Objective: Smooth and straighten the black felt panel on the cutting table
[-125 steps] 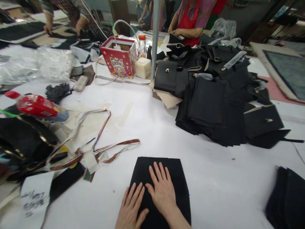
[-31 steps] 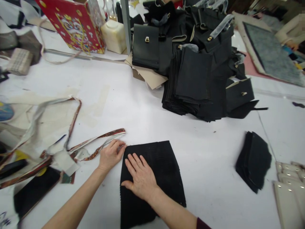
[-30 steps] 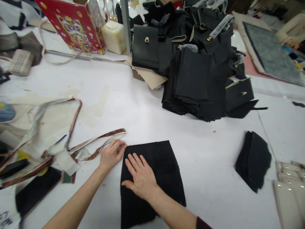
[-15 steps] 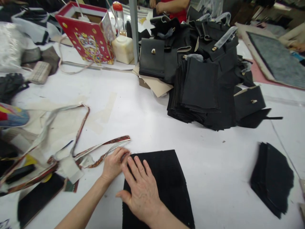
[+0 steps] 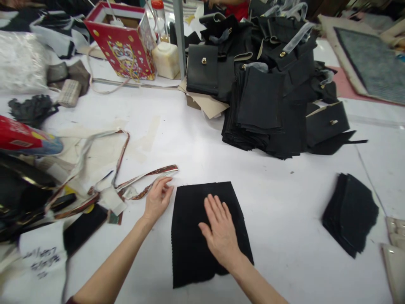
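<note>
A black fabric piece (image 5: 190, 236) lies flat on the white table (image 5: 303, 219). My right hand (image 5: 221, 234) rests palm down on it, fingers stretched out and holding nothing. Just off the upper left corner of the fabric is my left hand (image 5: 158, 195), its fingers curved and apart with nothing seen between them. Close to that hand, a brown and white strip (image 5: 161, 169) trails across the table. A smaller pile of black pieces (image 5: 351, 213) lies to the right.
A tall stack of black pieces (image 5: 261, 101) stands beside black bags (image 5: 202, 69) at the back. Behind on the left are a red box (image 5: 122, 50) and a cream container (image 5: 166, 60). Scraps and a marked white cloth (image 5: 42, 257) cover the left side. Part of another person shows at the top.
My right hand has slid rightward to the middle of the fabric. My left hand has come away from the fabric's corner. The view has shifted, showing more of the table's near and left parts.
</note>
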A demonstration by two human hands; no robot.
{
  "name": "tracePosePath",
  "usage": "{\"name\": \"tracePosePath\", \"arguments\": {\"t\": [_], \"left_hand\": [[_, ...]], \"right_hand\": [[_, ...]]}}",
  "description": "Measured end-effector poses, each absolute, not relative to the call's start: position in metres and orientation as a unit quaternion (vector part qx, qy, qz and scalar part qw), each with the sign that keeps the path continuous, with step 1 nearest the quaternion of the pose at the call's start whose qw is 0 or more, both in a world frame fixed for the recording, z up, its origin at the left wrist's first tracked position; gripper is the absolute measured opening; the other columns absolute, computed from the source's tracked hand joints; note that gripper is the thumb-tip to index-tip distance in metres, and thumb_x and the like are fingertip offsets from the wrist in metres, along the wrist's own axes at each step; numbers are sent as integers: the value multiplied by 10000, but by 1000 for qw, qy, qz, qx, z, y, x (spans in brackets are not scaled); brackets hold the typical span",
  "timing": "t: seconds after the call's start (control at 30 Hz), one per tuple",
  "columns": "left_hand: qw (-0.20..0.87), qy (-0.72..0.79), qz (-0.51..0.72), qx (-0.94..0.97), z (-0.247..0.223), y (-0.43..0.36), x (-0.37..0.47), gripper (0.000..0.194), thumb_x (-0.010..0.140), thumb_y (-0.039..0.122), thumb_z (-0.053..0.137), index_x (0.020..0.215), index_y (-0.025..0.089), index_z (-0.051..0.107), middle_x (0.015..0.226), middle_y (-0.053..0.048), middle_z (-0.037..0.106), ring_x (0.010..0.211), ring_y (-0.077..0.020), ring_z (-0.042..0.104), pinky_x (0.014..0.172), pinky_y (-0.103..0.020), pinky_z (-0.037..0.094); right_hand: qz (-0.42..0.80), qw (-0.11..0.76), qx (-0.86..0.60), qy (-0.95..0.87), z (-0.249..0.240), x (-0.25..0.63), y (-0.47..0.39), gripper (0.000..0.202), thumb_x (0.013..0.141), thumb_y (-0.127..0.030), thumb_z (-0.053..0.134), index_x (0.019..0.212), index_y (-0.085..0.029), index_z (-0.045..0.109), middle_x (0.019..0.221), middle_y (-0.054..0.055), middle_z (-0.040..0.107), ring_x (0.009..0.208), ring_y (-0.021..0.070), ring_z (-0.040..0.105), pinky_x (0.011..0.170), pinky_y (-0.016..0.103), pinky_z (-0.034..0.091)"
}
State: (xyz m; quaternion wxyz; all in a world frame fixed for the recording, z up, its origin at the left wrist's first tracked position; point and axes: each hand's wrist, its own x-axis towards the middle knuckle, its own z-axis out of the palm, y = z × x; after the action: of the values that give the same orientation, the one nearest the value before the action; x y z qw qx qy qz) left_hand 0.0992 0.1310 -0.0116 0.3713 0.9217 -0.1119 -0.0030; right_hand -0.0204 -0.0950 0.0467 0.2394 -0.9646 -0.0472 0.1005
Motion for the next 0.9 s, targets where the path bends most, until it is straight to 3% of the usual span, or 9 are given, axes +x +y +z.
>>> {"name": "tracePosePath", "arguments": {"t": [0.1,0.2,0.37,0.53,0.63,0.9], "left_hand": [[353,-121,22,927,13,126,54,437,894,294,521,1322,242,445,1389,-91,498,1268,-243,482,1068,-449,415],[263,-146,5,953,31,113,-3,607,884,319,531,1440,247,298,1497,-90,386,1398,-282,323,1150,-513,297],[124,-202,2,972,23,91,-67,732,866,440,520,1487,216,203,1497,-90,384,1421,-319,268,1183,-560,161],[91,-276,-35,956,-15,92,-80,726,863,511,493,1476,222,234,1522,-47,340,1416,-307,282,1141,-503,288],[86,-272,-45,957,-18,97,-82,717,876,513,473,1479,223,215,1538,-47,306,1425,-316,254,1133,-523,287],[102,-232,28,967,45,73,-66,715,896,501,444,1489,203,178,1534,-58,305,1439,-298,224,1182,-551,116]], "right_hand": [[63,230,-968,75,41,-64,-142,548,998,-359,271,1489,-203,83,1560,52,195,1430,207,153,1161,507,248],[30,191,-975,113,43,-92,-166,556,993,-381,273,1487,-188,108,1556,77,202,1426,239,169,1145,535,257],[-41,143,-988,45,45,-100,-149,645,964,-460,351,1488,-160,123,1555,117,191,1419,302,180,1148,552,215],[27,100,-994,-29,-10,-117,-141,725,925,-510,449,1486,-165,146,1542,109,237,1416,310,186,1122,526,269],[48,92,-994,-24,-27,-126,-145,732,923,-514,454,1485,-160,145,1552,104,206,1423,311,157,1130,539,250],[-51,150,-987,0,53,-81,-133,604,983,-449,291,1485,-153,133,1558,95,190,1428,263,157,1166,520,186]]}}
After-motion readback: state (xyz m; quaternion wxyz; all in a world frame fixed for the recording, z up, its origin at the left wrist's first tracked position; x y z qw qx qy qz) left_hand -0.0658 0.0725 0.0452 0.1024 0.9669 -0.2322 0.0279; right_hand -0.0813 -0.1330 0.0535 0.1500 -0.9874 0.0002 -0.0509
